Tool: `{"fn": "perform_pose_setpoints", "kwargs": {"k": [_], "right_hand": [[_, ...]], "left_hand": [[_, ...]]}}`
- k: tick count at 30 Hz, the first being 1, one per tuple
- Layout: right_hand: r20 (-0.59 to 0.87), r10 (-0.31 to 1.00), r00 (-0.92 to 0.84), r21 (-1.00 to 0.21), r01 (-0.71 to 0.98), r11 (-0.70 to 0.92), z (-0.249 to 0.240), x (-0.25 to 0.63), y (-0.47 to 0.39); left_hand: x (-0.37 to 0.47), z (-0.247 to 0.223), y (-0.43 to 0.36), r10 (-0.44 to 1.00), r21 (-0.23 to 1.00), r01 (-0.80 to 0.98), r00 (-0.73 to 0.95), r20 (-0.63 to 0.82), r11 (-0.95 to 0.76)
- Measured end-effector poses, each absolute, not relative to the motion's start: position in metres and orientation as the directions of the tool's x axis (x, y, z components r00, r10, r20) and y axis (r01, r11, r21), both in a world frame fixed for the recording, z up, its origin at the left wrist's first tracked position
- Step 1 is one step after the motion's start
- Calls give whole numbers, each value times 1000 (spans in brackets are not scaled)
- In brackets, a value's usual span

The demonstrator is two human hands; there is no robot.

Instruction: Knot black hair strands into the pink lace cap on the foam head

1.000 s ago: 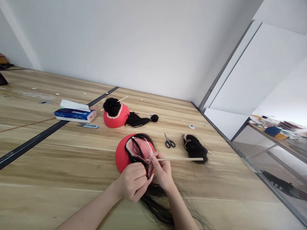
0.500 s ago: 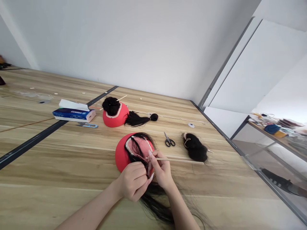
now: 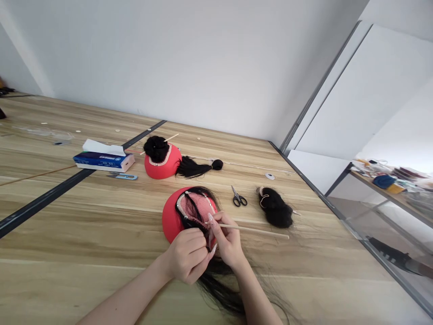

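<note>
A red dome-shaped form (image 3: 170, 217) lies on the wooden table, with pink net (image 3: 199, 206) pinned over it and black hair around the net's edge. My left hand (image 3: 189, 255) is closed on black hair at the form's near side. Between the thumb and fingers of my right hand (image 3: 227, 239) is a thin wooden stick (image 3: 259, 230), its tip at the net's edge beside my left hand. Long black hair (image 3: 221, 289) trails from the form under my right wrist. The hair right at the stick's tip is too small to make out.
Black scissors (image 3: 238, 197) and a black hair bundle (image 3: 275, 208) lie to the right. Behind is a second red form (image 3: 162, 169) with black hair and a stick. A blue tissue box (image 3: 103, 161) and a blue cutter (image 3: 126, 176) are at left. A cluttered shelf (image 3: 382, 183) stands far right.
The outer end of the stick in my right hand has tipped slightly down and toward me. My left hand keeps its place on the hair.
</note>
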State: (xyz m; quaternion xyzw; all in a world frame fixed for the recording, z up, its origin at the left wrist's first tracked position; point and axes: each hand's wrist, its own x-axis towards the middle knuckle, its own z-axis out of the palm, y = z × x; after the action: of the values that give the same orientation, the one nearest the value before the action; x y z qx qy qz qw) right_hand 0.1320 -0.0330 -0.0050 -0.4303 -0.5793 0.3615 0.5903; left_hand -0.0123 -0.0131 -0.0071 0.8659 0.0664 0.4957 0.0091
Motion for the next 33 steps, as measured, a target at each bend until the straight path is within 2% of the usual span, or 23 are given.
{"fn": "perform_pose_setpoints", "kwargs": {"k": [6, 12, 18, 24, 33], "right_hand": [[440, 894, 88, -880, 240, 410, -7, 132, -34], [457, 887, 70, -870, 243, 429, -8, 132, -35], [418, 902, 104, -898, 197, 394, -8, 131, -34], [328, 938, 114, -945, 43, 325, -9, 128, -33], [253, 959, 126, -964, -56, 261, -8, 128, -31]], "left_hand": [[-11, -4, -13, 121, 91, 86, 485, 866, -992], [-11, -5, -13, 119, 90, 83, 485, 867, -993], [-12, -6, -14, 135, 92, 110, 498, 857, -990], [-12, -7, -13, 126, 87, 103, 488, 864, -991], [-13, -7, -13, 130, 90, 102, 503, 855, -991]]}}
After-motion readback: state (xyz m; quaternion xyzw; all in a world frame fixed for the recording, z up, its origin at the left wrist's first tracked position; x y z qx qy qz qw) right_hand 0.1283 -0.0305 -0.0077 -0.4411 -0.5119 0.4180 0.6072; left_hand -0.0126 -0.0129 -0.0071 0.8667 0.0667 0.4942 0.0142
